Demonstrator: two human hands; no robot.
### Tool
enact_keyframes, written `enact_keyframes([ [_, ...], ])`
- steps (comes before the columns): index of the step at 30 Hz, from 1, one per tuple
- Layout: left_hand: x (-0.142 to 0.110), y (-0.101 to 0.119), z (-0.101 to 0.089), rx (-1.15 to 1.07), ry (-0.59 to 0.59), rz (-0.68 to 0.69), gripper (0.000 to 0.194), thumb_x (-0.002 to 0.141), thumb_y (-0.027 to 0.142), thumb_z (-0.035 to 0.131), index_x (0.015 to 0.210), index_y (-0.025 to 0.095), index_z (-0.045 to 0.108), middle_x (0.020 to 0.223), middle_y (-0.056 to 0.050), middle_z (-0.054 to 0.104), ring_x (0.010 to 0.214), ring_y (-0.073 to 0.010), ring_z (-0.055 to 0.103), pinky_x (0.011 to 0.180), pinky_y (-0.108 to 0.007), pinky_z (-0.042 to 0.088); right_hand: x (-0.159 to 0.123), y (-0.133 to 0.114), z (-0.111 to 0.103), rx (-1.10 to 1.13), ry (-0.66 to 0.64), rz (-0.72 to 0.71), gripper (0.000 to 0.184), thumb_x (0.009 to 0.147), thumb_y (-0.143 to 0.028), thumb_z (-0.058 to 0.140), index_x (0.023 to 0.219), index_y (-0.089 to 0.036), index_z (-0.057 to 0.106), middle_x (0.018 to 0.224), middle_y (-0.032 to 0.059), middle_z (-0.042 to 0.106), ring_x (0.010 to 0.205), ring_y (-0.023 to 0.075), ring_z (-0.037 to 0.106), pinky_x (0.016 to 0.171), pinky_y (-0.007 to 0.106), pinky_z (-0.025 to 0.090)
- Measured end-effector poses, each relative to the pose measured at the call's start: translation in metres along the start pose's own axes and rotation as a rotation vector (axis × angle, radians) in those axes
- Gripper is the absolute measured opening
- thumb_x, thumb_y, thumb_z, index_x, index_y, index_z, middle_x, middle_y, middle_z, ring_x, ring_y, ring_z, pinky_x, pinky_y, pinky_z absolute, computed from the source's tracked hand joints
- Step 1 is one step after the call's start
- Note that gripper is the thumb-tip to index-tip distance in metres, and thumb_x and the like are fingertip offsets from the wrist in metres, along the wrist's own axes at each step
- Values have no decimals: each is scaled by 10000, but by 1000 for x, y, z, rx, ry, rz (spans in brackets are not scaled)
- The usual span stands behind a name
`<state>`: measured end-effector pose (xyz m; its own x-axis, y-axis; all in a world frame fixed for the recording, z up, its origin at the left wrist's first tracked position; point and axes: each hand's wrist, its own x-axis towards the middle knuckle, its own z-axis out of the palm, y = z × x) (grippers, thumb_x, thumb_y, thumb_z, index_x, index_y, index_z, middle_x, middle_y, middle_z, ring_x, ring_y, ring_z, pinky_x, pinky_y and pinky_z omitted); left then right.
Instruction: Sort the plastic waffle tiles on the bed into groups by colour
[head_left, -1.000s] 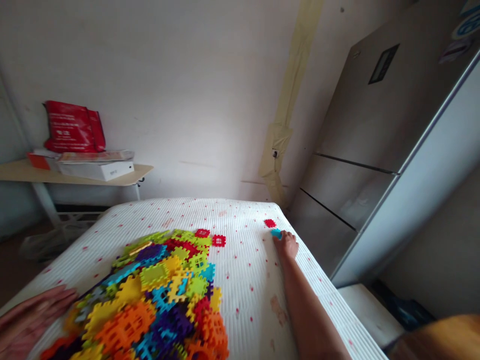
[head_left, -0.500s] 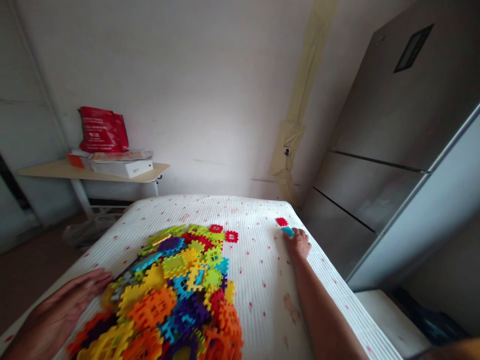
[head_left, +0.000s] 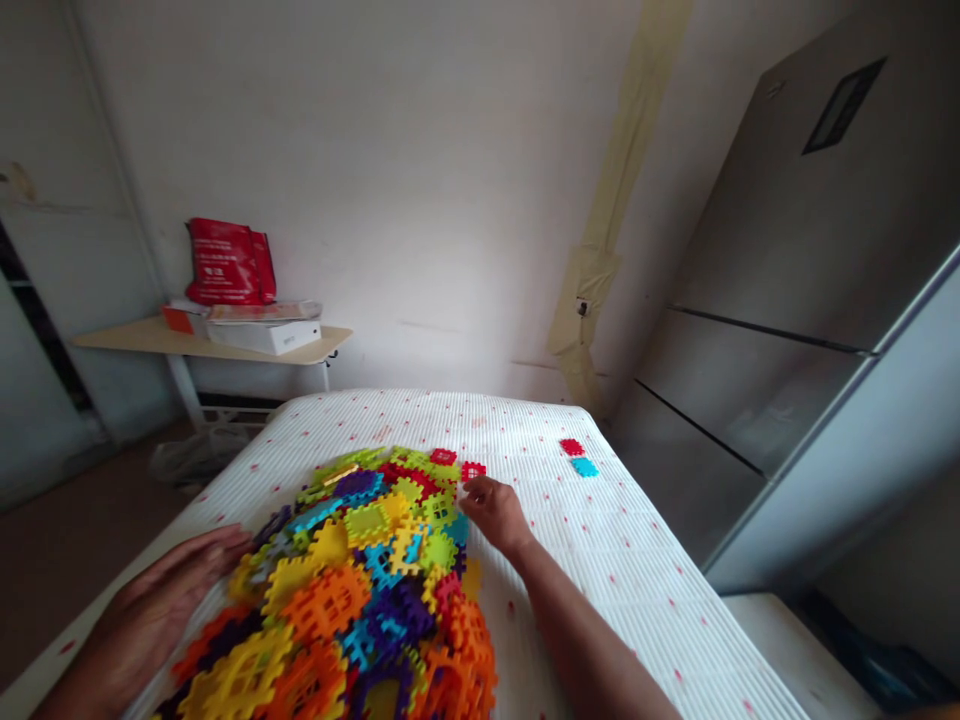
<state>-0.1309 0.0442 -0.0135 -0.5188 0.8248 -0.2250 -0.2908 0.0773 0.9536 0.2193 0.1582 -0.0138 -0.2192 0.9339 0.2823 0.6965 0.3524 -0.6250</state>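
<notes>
A heap of toothed plastic building tiles in yellow, orange, green, blue, purple and red covers the left part of the cloth. My left hand lies along the heap's left side, fingers stretched out, holding nothing. Over the heap's right edge is my right hand, its fingers loosely bent and apart, with nothing visible between them. Just beyond its fingertips lies a red window tile. Apart from the heap, near the right edge, a blue tile lies close to a red tile.
The tiles rest on a table or bed with a white dotted cloth. A grey refrigerator stands along the right. Behind at left, a small desk carries a red bag and a white box.
My right hand has let go of the blue tile beside the red one and moved left to the heap. My left hand stays beside the heap. The view has turned slightly left.
</notes>
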Motion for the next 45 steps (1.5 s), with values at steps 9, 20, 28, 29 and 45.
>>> enact_keyframes([
  [9, -1, 4, 0, -71, -12, 20, 498, 217, 438, 856, 654, 237, 728, 781, -11, 745, 1039, -314, 602, 1080, -405, 326, 11, -4, 19, -133, 36, 93, 275, 788, -107, 468, 885, -239, 689, 889, 5, 701, 794, 144, 632, 688, 204, 434],
  [20, 9, -4, -7, -104, -26, 25, 500, 264, 459, 865, 687, 224, 738, 797, -18, 750, 1077, -315, 591, 1091, -390, 312, 34, 4, 33, -281, -83, 39, 413, 830, -190, 490, 1215, -313, 573, 1327, 5, 500, 1071, 164, 569, 849, 249, 456],
  [28, 12, -8, -9, -60, -39, 53, 455, 355, 443, 842, 736, 222, 729, 828, -26, 752, 1037, -292, 621, 1027, -362, 398, 54, 0, 34, -355, -229, -10, 536, 790, -283, 562, 1311, -358, 464, 1424, 43, 397, 1139, 251, 532, 860, 375, 466],
  [29, 11, -7, -8, -58, -35, 56, 445, 356, 438, 841, 729, 222, 729, 821, -24, 752, 1026, -290, 626, 1019, -359, 409, 55, -1, 36, -356, -231, -9, 514, 805, -275, 544, 1306, -358, 469, 1382, 52, 448, 1108, 253, 553, 845, 382, 469],
  [45, 14, -8, -13, -105, -44, 24, 453, 334, 433, 853, 721, 230, 736, 822, -15, 754, 1093, -286, 592, 1055, -345, 366, 36, 30, 32, 172, -34, 76, 510, 711, -215, 626, 1215, -205, 544, 871, 3, 674, 724, 132, 620, 668, 220, 504],
])
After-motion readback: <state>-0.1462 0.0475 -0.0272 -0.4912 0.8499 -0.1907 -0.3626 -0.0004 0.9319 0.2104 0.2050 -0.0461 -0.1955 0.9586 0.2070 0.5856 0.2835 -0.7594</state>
